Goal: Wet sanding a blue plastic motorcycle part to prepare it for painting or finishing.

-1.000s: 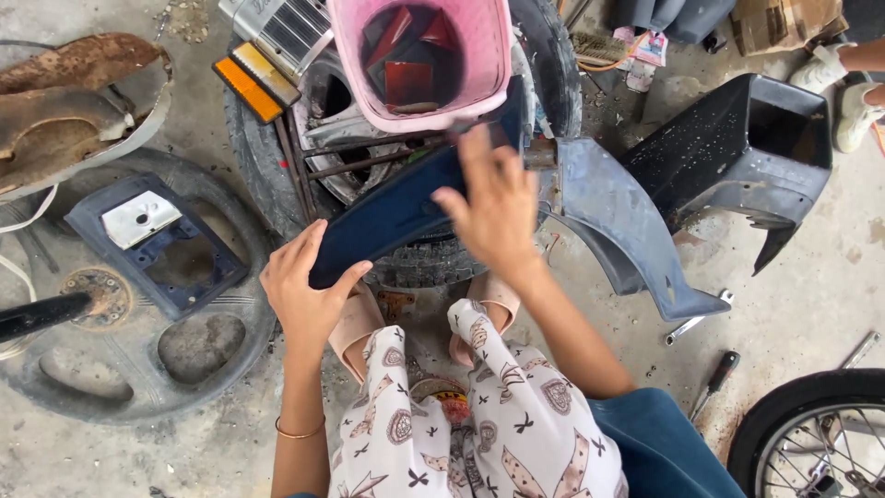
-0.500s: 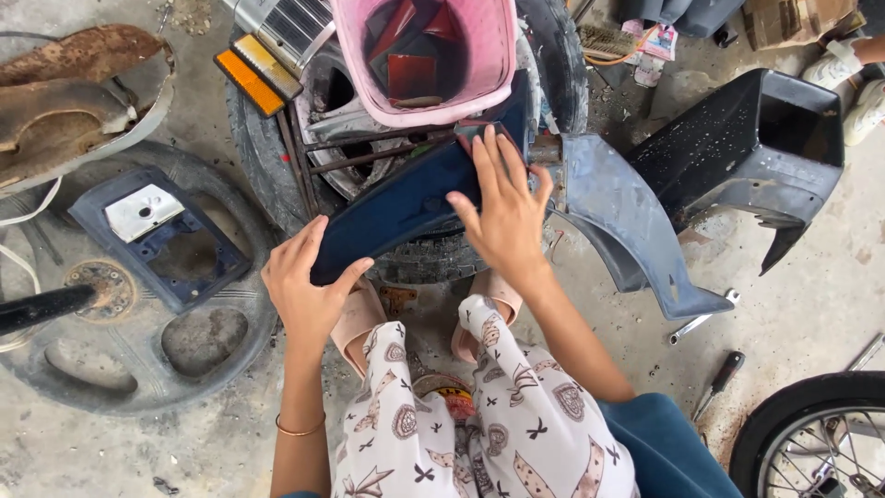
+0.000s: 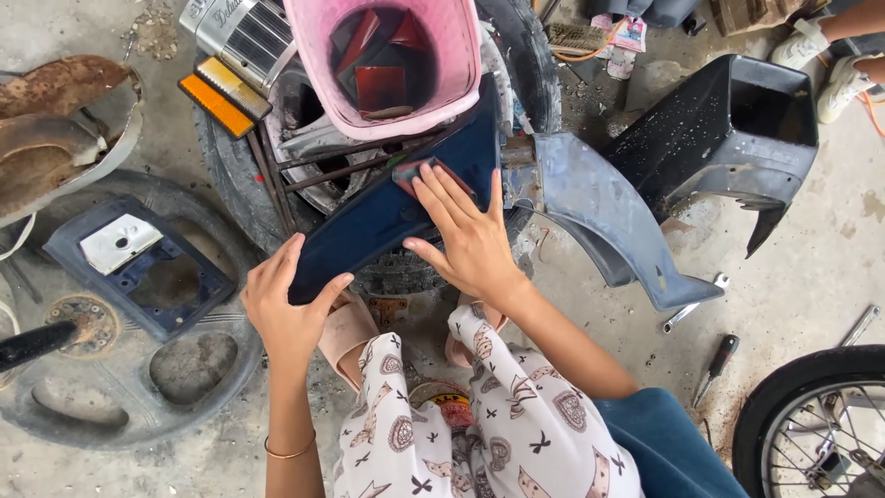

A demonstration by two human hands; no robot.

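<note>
In the head view, a dark blue panel (image 3: 387, 207) runs on a slant across the middle of the frame, its lower end at centre left and its upper end against the rim of a pink bucket (image 3: 442, 101) at top centre. It rests on an old tyre (image 3: 230, 175) that lies flat under the bucket.

The left hand (image 3: 290, 309), at lower centre left, clasps the panel's lower end, thumb on the top face and fingers curled round the edge. The right hand (image 3: 466, 235) lies spread and nearly flat on the panel's middle, and its fingertips press a small grey-and-red pad (image 3: 419, 171), seemingly a piece of sanding paper, against the surface. None of those fingers close round anything; the pad is kept in place by pressure alone.

A grey mudguard (image 3: 608, 217) sits just right of the panel's upper end, with a black housing (image 3: 737, 138) beyond it at upper right. A wrench (image 3: 687, 312) and a screwdriver (image 3: 717, 364) lie on the concrete at lower right, near a spoked wheel (image 3: 820, 424).

As a judgement, the panel is only propped, not clamped. A hard push from the flat hand could make it slide off the tyre or twist out of the left hand's grip. The pad could also slip from under the fingertips, and the bucket could tip if the panel is shoved against it.
</note>
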